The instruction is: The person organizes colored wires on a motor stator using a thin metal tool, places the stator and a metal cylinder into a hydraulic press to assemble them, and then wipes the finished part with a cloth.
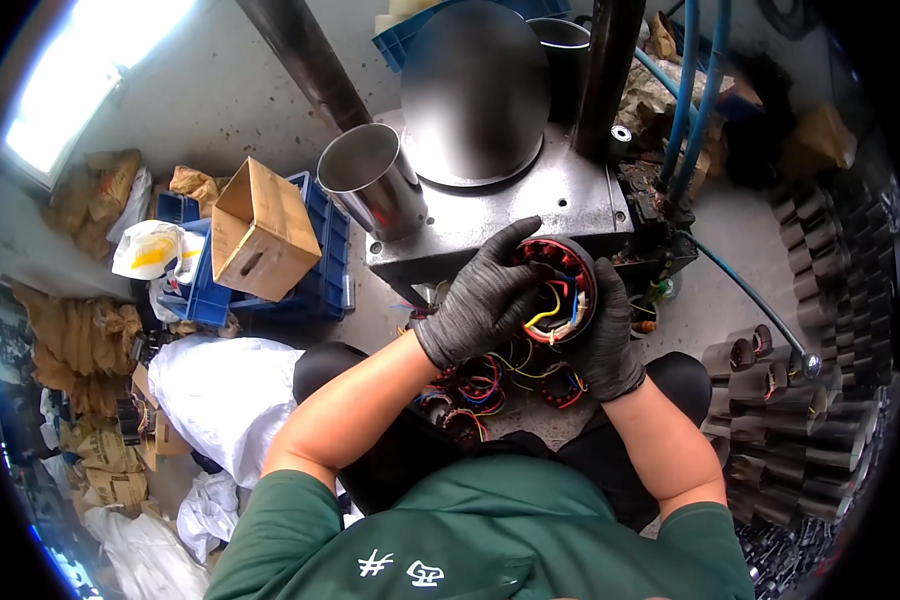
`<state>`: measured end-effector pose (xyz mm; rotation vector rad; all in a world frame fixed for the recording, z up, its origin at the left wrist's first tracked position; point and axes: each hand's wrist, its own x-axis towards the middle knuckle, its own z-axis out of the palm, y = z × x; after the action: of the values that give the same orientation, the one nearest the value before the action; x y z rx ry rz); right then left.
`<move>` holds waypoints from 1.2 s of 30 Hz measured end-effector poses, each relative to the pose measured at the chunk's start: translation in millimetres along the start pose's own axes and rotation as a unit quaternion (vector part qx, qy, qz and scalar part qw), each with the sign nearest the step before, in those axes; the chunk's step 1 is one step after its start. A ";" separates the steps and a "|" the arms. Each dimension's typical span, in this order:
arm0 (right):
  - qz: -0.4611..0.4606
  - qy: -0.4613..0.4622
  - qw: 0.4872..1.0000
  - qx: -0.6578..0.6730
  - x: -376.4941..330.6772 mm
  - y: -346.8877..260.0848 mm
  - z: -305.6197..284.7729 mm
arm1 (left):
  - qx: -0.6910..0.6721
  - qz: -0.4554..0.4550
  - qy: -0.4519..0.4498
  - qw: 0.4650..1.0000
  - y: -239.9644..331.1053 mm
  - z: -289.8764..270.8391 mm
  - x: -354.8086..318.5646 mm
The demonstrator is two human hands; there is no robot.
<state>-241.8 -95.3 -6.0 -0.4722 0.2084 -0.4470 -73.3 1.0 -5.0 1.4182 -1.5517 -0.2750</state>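
A motor stator (548, 253), a dark ring with red lining and loose yellow, red, blue and white wires, is held up in front of the machine. My right hand (607, 345), in a dark grey glove, curls round its right side. On the other side, my gloved left hand (482, 305) grips the left rim, one finger stretched out above it. More stators with coloured wires (478, 388) lie on the floor below, between my knees. The stator's outer wall is partly hidden by my hands.
A metal machine bed (570, 190) carries a steel cylinder (363, 172) and a large rounded dark form (475, 90). At left, a cardboard box (267, 232) rests on blue crates (332, 240). A ball-ended lever (810, 365) juts out at right, near rows of metal sleeves (790, 440).
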 end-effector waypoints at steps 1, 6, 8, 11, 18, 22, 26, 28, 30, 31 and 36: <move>0.003 0.001 1.000 -0.002 -0.7 0.0 0.0 | 0.036 -0.006 -0.050 0.998 2.5 -4.5 1.5; 0.022 0.007 0.999 -0.022 1.1 5.6 -3.0 | 0.158 -0.036 -0.069 0.984 17.7 -10.0 2.9; 0.032 0.016 0.999 -0.022 2.6 9.3 -5.3 | 0.089 -0.090 -0.029 0.992 12.8 -2.9 -5.7; 0.026 0.017 0.999 -0.028 5.3 12.4 -4.5 | 0.079 -0.066 0.011 0.995 16.5 -8.2 -10.1; 0.009 -0.065 0.997 -0.049 -7.5 9.0 12.4 | -0.227 -0.164 0.108 0.954 15.7 -7.1 0.3; -0.081 -0.091 0.949 -0.290 1.6 19.5 -24.7 | -0.528 -0.270 0.109 0.798 1.3 2.9 -8.3; -0.375 -0.080 0.699 -0.603 28.9 59.9 -113.2 | -0.446 -0.219 0.148 0.855 -11.4 27.1 -13.9; -0.123 -0.078 0.978 -0.148 4.6 29.9 -27.5 | -0.373 -0.164 0.122 0.905 -49.9 4.9 -26.2; -0.144 -0.098 0.983 -0.050 -5.2 24.7 -14.0 | -0.214 -0.087 0.124 0.965 -63.5 6.9 -29.5; -0.107 -0.063 0.992 -0.020 -23.3 10.9 10.3 | -0.201 -0.137 0.115 0.963 -53.8 8.1 -21.8; -0.195 -0.059 0.975 -0.093 -15.4 16.7 -12.0 | -0.372 -0.235 -0.056 0.896 -94.6 17.8 -12.7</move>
<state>-252.9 -79.6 -23.0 -0.7271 0.0409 -0.7855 -28.7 -23.5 -87.7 1.1274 -0.9760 -1.1312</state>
